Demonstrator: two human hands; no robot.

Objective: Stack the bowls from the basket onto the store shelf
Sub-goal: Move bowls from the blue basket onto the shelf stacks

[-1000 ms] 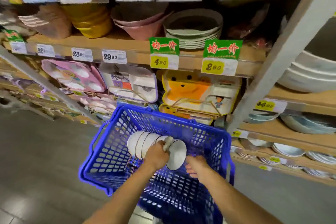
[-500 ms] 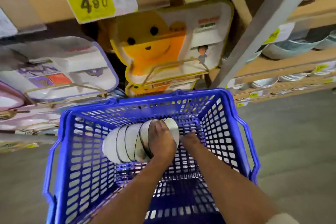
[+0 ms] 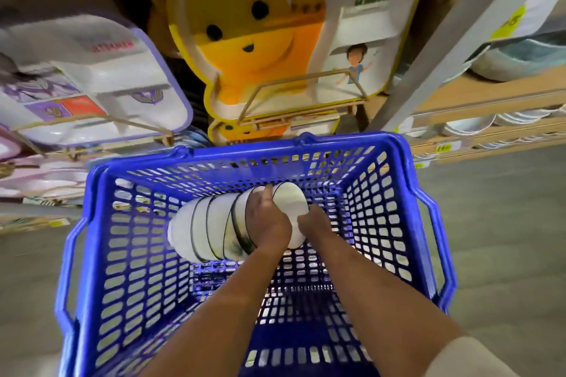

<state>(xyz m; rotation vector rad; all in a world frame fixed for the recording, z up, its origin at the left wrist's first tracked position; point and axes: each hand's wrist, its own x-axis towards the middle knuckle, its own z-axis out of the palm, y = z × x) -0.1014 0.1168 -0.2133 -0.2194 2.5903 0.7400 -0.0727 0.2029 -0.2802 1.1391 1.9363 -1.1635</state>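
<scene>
Left hand (image 3: 269,223) draped over nested row of bowls (image 3: 205,229), fingers curled round rims. Right hand (image 3: 314,222) pinches end bowl (image 3: 291,202): thumb on wall, fingers hidden beneath. Row lies on side in blue basket (image 3: 306,144), below store shelf (image 3: 496,92). Risk: lifted sideways, loosely nested bowls slide apart, drop, chip.

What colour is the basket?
Blue all over: the basket has grid-perforated walls and matching blue handles. The head view, the only one, shows it plainly.
</scene>
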